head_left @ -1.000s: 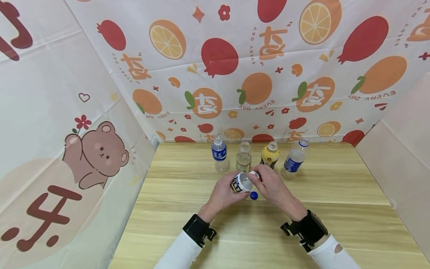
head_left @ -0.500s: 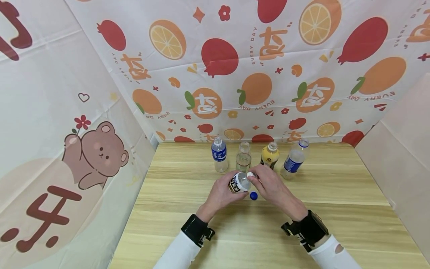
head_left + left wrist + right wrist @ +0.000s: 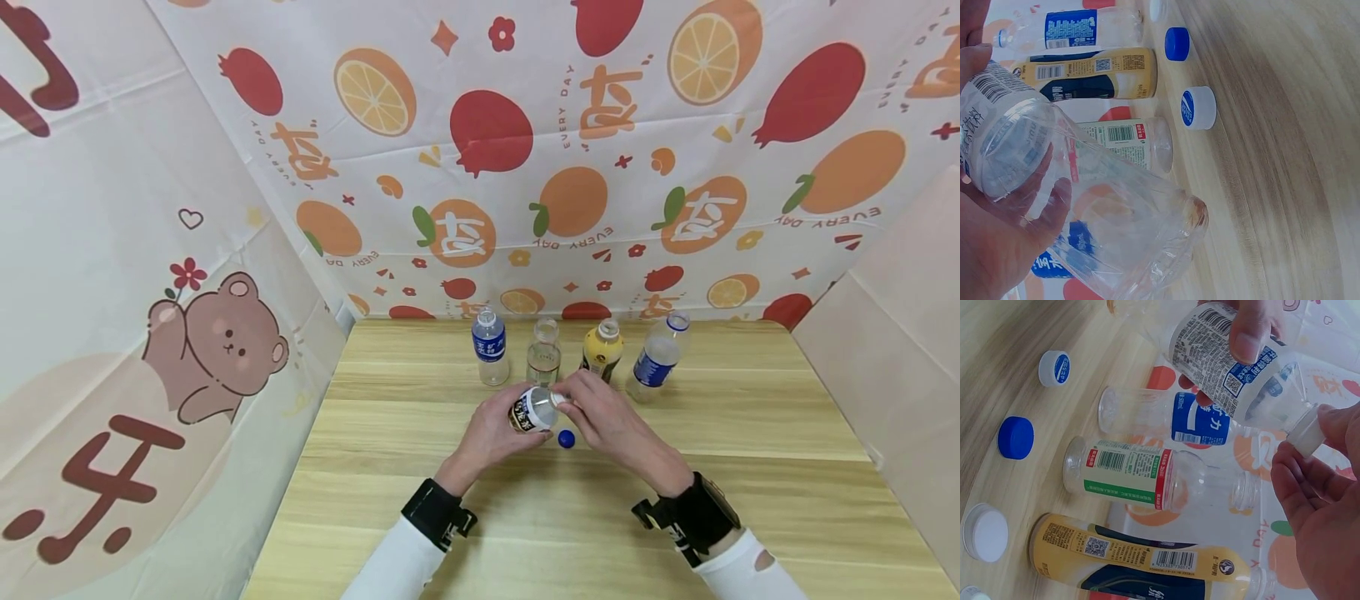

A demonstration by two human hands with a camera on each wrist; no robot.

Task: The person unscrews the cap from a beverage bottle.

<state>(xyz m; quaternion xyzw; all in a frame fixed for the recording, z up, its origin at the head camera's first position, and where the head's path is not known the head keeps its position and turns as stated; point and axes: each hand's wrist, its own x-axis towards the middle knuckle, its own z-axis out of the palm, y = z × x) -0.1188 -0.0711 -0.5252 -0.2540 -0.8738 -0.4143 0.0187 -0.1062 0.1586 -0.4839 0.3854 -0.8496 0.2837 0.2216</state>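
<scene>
A clear plastic bottle (image 3: pixel 543 403) with a white-and-dark label lies tilted in my left hand (image 3: pixel 491 433), which grips it around the label. Its neck points toward my right hand (image 3: pixel 611 421). The thumb and fingers of that hand pinch the white cap (image 3: pixel 1307 436) on the bottle's mouth, as the right wrist view shows. In the left wrist view the bottle's clear lower body (image 3: pixel 1122 206) leans across, looking drained apart from a brownish trace at the base. Just below the hands, a blue cap (image 3: pixel 566 438) rests on the wooden table (image 3: pixel 570 533).
Behind the hands stand uncapped bottles: a blue-labelled one (image 3: pixel 491 346), a clear one (image 3: pixel 544 354), a yellow one (image 3: pixel 602 346) and another blue-labelled one (image 3: pixel 656 358). Loose on the table lie a white cap with blue print (image 3: pixel 1054 369) and a plain white cap (image 3: pixel 986 532).
The left hand and bottle have shifted slightly left. The right thumb and fingers have changed position on the white cap. The standing bottles and blue cap stay where they were.
</scene>
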